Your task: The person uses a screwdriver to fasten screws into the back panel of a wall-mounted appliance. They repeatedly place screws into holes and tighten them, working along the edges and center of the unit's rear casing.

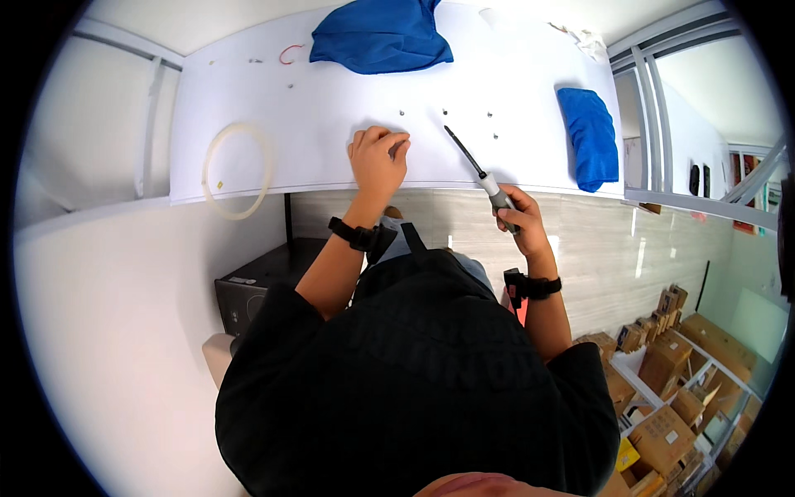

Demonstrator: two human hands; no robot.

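My right hand (527, 222) is closed around the grey-and-white handle of a screwdriver (474, 162). Its dark shaft points up and left over the white table (323, 166), with the tip near a small dark metal piece (445, 112), perhaps a screw. Over the table's front half, my left hand (378, 161) has its fingers curled and drawn together; whatever they may hold is too small or hidden. Similar little pieces lie beyond it: one (402, 113) just past the left fingers, and two (489, 115) to the right of the screwdriver tip.
Blue cloth bundles lie at the table's back (381, 37) and right end (590, 139). A pale ring (267, 170) overhangs the front edge at left. A red curved wire (290, 55) is farther back. Below stands a black box (248, 286); cardboard boxes (667, 364) fill shelving at lower right.
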